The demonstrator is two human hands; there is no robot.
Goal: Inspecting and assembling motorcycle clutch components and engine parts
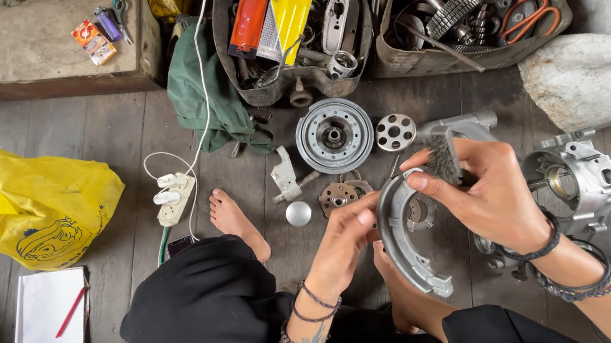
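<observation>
left hand (343, 242) pinching the curved grey metal brake shoe (400, 235) over the wooden floor (107, 136), right hand (494, 195) closed round a small wire brush (444, 154) against its top end, shoe looks partly scrubbed, grime left

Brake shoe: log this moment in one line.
left hand: holds brake shoe | right hand: wire brush on shoe | floor: scattered parts

A curved brake shoe (404, 246) of dull, matt cast metal, held over rough, weathered grey floorboards (108, 129). At eleven o'clock of it, a ribbed metal drum (334, 135) with a worn sheen; at nine o'clock, a smooth, glossy domed cap (298, 213). Far left, a crinkled yellow plastic bag (31, 202); green cloth (204, 89) lies matt, creased.
</observation>
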